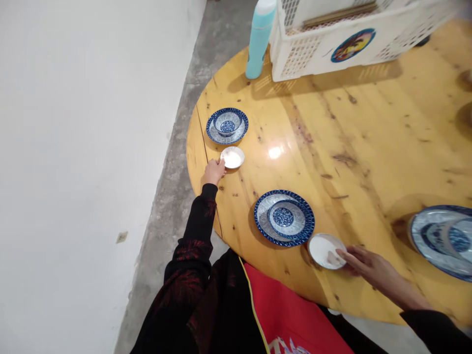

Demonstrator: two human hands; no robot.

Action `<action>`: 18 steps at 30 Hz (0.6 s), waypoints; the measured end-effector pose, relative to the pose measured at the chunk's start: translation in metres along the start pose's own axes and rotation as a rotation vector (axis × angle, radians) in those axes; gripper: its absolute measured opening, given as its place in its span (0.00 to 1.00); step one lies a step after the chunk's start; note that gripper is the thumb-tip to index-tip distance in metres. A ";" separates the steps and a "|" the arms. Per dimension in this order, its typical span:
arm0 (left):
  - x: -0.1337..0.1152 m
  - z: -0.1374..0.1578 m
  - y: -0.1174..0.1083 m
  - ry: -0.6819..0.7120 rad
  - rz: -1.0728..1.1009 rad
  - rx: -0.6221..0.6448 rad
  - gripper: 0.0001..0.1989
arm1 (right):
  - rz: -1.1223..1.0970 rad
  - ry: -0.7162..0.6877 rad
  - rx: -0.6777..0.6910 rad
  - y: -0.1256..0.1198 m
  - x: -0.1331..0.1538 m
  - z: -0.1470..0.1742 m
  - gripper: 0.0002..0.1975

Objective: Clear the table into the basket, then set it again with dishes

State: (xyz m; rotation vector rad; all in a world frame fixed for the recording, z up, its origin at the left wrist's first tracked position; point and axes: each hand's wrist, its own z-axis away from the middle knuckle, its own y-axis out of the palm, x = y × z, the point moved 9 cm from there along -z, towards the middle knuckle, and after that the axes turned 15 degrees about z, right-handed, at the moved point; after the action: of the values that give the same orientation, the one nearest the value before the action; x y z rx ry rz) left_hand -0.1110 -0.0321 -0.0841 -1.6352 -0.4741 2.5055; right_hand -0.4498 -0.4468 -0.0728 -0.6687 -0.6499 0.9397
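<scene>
My left hand [215,170] pinches the rim of a small white bowl [233,158] at the table's left edge. Just beyond that bowl is a blue-patterned plate [240,132] with a patterned bowl [227,123] on it. Nearer to me, my right hand [363,263] grips the right rim of another small white bowl [324,251], with the thumb over its edge. This one stands close to the lower right of a second blue-rimmed plate [261,216], which carries its own patterned bowl [286,219]. Whether either white bowl touches the tabletop is hard to tell.
On the round wooden table [368,128], a third patterned plate [420,231] with a bowl lies at the right. A white plastic basket [306,59] with wooden sticks and a light-blue bottle [259,42] stand at the back. A white wall [81,123] rises left.
</scene>
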 end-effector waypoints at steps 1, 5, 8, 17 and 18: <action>0.001 0.000 0.001 0.004 0.015 0.000 0.12 | -0.062 0.011 0.034 0.004 -0.002 0.003 0.21; 0.002 0.002 0.009 0.013 0.054 0.022 0.10 | -0.272 0.143 0.079 0.018 -0.015 0.012 0.20; 0.001 0.003 0.012 0.020 0.043 0.009 0.09 | -0.343 0.190 0.067 0.024 -0.020 0.015 0.19; -0.005 -0.004 0.007 0.021 0.032 -0.018 0.14 | -0.402 0.188 -0.023 0.013 -0.016 0.021 0.26; -0.005 -0.001 0.003 0.020 0.049 -0.024 0.16 | -0.413 0.181 -0.051 0.009 -0.013 0.026 0.27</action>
State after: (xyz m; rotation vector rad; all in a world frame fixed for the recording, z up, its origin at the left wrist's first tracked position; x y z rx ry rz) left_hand -0.1077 -0.0357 -0.0815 -1.6993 -0.4695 2.5245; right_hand -0.4790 -0.4482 -0.0661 -0.6258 -0.6207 0.4761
